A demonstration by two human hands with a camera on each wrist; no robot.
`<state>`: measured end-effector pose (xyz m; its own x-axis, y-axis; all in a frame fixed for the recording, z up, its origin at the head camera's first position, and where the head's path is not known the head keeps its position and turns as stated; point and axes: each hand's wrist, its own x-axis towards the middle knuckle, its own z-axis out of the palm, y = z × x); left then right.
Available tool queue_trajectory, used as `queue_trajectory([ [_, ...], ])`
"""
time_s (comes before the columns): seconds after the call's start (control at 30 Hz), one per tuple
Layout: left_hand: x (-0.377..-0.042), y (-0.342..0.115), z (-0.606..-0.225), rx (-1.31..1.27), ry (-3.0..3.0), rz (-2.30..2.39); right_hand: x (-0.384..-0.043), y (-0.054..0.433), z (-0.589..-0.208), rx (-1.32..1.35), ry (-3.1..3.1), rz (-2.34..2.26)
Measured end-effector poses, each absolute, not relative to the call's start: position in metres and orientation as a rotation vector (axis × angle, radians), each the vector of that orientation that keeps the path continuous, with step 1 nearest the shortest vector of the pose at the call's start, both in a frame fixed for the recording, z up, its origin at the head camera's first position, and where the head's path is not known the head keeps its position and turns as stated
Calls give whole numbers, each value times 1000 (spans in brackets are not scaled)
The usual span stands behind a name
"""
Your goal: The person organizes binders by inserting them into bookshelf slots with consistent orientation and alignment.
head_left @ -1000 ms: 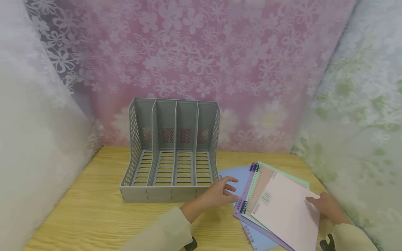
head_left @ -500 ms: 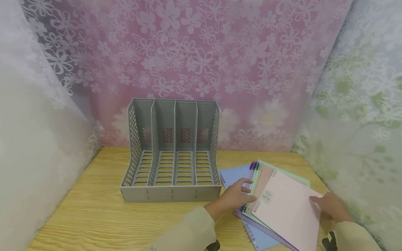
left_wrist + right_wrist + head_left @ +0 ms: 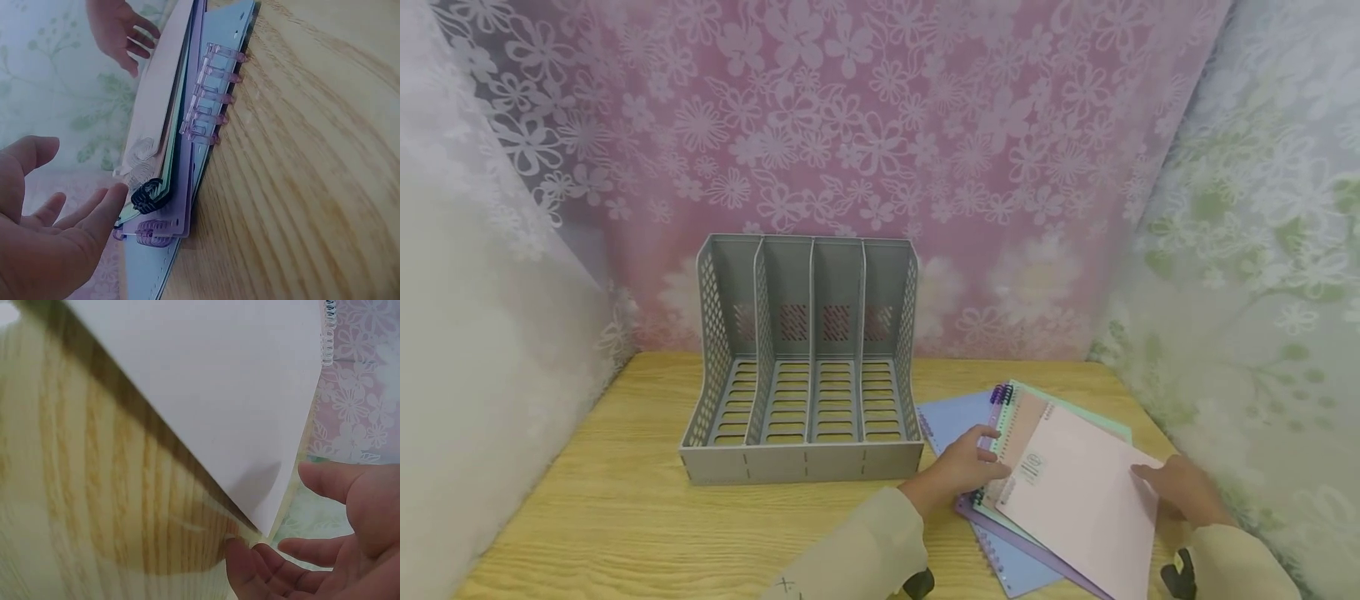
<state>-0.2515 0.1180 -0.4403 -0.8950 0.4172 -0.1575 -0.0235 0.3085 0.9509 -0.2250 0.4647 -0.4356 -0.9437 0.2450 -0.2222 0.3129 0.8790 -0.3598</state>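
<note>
A pink spiral notebook [image 3: 1082, 500] lies on top of a fanned stack. Under it show a peach notebook [image 3: 1024, 423], a green one [image 3: 1108, 426], a purple one [image 3: 997, 530] and a blue one [image 3: 1021, 573]. My left hand [image 3: 964, 467] hovers at the ringed edge, fingers loosely bent; in the left wrist view [image 3: 59, 240] a fingertip comes close to the pink notebook's clear rings. Around the right corner of the stack is my right hand [image 3: 1183, 490]; in the right wrist view [image 3: 325, 531] thumb and fingers stand apart on either side of the corner, without a visible grip.
A grey file organizer [image 3: 775, 463] with several slots stands upright left of the stack, at the back of the wooden table [image 3: 647, 508]. Pink floral cloth [image 3: 865, 125] hangs behind, with pale cloth [image 3: 1255, 275] at the right and another at the left.
My left hand has moved right, from beside the organizer to the stack's ringed edge. My right hand stays at the right corner, and the notebooks lie much as before. The view has shifted slightly.
</note>
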Motion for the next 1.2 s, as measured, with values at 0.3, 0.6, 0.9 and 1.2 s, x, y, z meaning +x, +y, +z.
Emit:
queue_trajectory([
  [0.3,-251,126,-438,404,2160,1618,-227,455,-428,448,2911,-567],
  [0.6,-247,142,-440,351,2219,1514,-227,458,-440,498,2932,-634],
  [0.9,-245,150,-439,317,2237,1488,-225,462,-443,492,2974,-619],
  [1.2,-251,152,-441,220,2149,1566,-223,464,-449,564,2937,-788],
])
